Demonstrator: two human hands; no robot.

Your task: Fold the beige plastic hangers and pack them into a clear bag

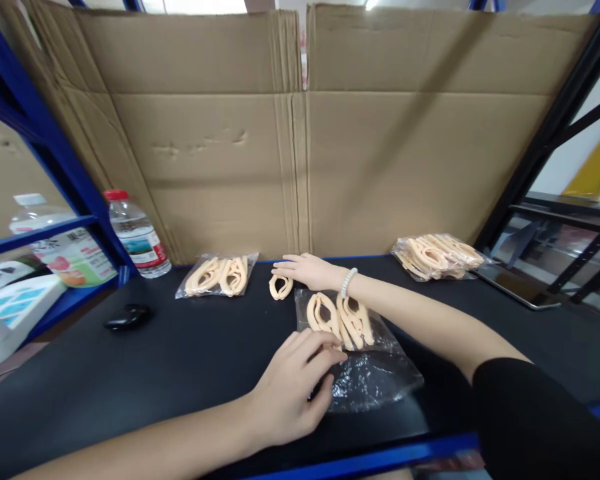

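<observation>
A clear plastic bag (375, 380) holding beige folded hangers (325, 313) lies on the black table in front of me. My left hand (297, 387) rests at the bag's near left side, fingers loosely bent over the lower ends of the hangers and thumb apart from them. Across the far side of the bag reaches my right hand (313, 270), palm down with its fingers stretched out. Those fingertips are over the far edge of one loose beige hanger (281, 287); whether they touch it I cannot tell. A pale bead bracelet circles the right wrist.
A bagged set of hangers (217, 276) lies at the back left, and a pile of bagged hangers (435, 255) at the back right, beside a dark flat device (517, 287). Left are a black mouse (129, 317) and a red-capped water bottle (137, 237). Cardboard (220, 153) walls the back.
</observation>
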